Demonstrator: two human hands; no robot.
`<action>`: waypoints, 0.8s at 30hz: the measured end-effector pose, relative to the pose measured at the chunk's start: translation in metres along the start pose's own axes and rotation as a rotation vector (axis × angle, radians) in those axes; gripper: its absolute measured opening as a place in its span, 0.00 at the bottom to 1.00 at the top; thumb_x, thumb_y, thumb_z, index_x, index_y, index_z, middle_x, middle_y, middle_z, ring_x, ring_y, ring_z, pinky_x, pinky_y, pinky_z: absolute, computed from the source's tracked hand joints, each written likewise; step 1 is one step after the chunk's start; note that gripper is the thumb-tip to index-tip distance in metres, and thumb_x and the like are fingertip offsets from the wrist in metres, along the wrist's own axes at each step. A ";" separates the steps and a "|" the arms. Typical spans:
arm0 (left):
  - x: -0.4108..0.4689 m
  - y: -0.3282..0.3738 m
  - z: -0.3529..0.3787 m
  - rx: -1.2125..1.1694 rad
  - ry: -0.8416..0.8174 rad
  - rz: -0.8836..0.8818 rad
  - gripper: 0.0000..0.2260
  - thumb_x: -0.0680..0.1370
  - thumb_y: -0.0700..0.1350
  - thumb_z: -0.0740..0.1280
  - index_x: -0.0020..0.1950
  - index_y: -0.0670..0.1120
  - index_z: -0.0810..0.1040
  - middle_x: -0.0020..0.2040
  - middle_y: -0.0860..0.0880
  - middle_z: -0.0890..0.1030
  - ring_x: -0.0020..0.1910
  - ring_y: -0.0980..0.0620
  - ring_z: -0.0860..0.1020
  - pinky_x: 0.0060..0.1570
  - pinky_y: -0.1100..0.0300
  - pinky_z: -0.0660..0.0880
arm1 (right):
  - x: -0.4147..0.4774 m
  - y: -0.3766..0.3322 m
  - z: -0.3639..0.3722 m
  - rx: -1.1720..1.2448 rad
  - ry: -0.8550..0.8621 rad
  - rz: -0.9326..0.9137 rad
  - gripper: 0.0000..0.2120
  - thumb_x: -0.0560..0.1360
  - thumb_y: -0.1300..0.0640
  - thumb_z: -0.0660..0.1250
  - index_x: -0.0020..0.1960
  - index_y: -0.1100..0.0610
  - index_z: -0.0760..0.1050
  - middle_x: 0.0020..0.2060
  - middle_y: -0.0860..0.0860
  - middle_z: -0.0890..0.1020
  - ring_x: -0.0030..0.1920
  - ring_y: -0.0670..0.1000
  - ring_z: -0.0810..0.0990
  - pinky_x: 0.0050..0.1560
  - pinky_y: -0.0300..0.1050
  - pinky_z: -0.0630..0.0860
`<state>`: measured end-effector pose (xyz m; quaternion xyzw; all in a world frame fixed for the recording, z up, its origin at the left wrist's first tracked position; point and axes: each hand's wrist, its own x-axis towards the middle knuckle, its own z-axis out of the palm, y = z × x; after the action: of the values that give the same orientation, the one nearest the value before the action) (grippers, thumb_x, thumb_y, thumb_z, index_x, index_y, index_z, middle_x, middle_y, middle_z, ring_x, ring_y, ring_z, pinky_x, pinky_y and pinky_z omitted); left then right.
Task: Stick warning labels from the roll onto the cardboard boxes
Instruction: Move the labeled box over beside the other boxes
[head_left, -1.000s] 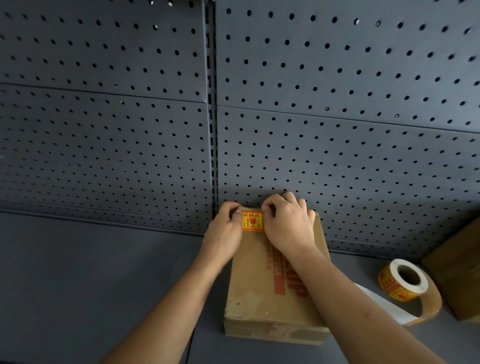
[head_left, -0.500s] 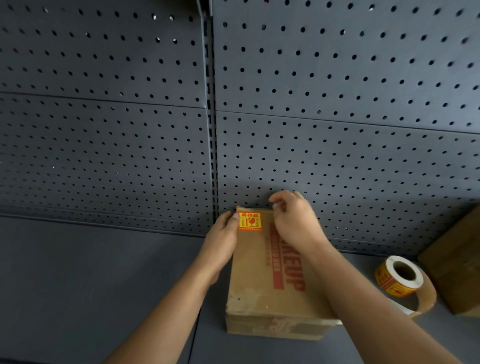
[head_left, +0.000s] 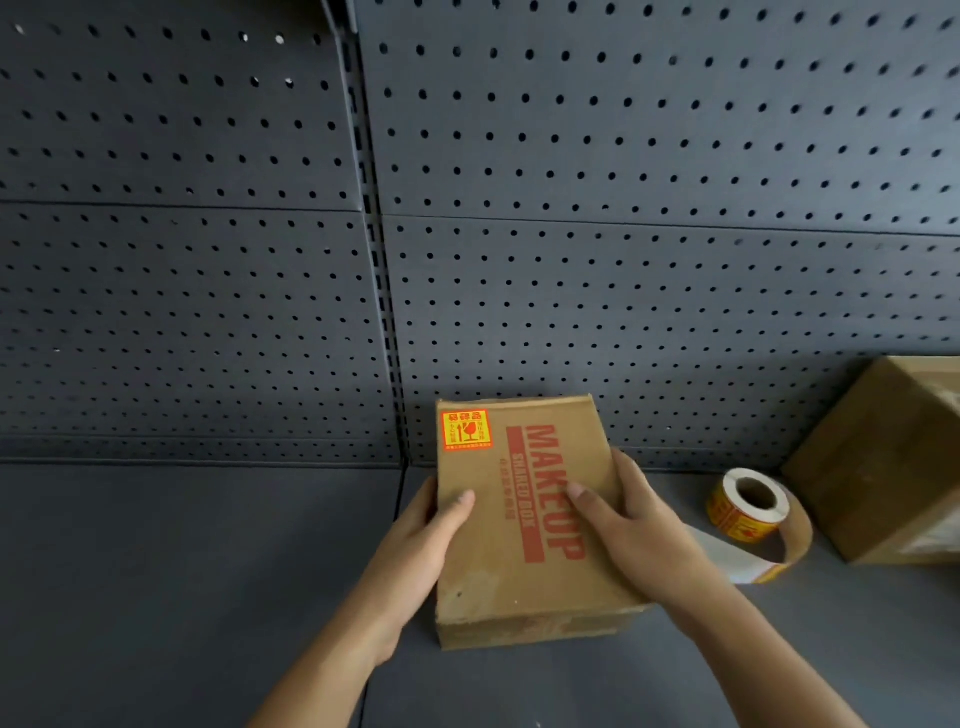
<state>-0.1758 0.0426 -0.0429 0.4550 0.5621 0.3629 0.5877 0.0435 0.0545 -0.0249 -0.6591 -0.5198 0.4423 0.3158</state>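
A flat brown cardboard box (head_left: 519, 582) printed MAKEUP in red lies on the dark shelf. A yellow and red warning label (head_left: 466, 429) is stuck flat at its far left corner. My left hand (head_left: 415, 551) grips the box's left side, thumb on top. My right hand (head_left: 623, 525) grips the right side, thumb across the red print. The label roll (head_left: 748, 506) stands on the shelf right of the box, a strip of backing paper trailing toward me.
A second cardboard box (head_left: 883, 467) sits at the far right, just behind the roll. A dark pegboard wall (head_left: 623, 260) rises right behind the boxes. The grey shelf surface (head_left: 182, 571) spreads to the left.
Both hands have left the label at the box's far edge and slid back toward me. They now hold the box by its two sides. The label stays stuck.
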 end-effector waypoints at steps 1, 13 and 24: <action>-0.004 0.002 0.002 -0.013 0.015 0.024 0.14 0.81 0.61 0.62 0.66 0.67 0.74 0.56 0.68 0.83 0.52 0.69 0.81 0.51 0.64 0.73 | -0.004 0.000 -0.001 0.022 0.015 -0.024 0.24 0.79 0.42 0.66 0.70 0.37 0.60 0.53 0.40 0.83 0.48 0.41 0.85 0.50 0.43 0.81; -0.033 0.027 0.049 0.026 -0.142 0.352 0.21 0.79 0.58 0.63 0.72 0.68 0.66 0.60 0.66 0.81 0.57 0.66 0.80 0.55 0.61 0.76 | -0.074 0.019 -0.035 0.181 0.325 -0.238 0.28 0.78 0.48 0.67 0.70 0.30 0.57 0.55 0.30 0.79 0.54 0.32 0.80 0.45 0.27 0.77; -0.050 0.024 0.142 0.044 -0.468 0.456 0.24 0.78 0.55 0.64 0.73 0.68 0.64 0.58 0.65 0.82 0.56 0.64 0.82 0.46 0.73 0.78 | -0.160 0.064 -0.091 0.224 0.650 -0.145 0.31 0.78 0.49 0.68 0.73 0.32 0.55 0.54 0.39 0.82 0.47 0.39 0.86 0.39 0.31 0.80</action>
<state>-0.0381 -0.0147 -0.0106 0.6528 0.3030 0.3587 0.5945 0.1414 -0.1127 -0.0034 -0.6879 -0.3858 0.2401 0.5660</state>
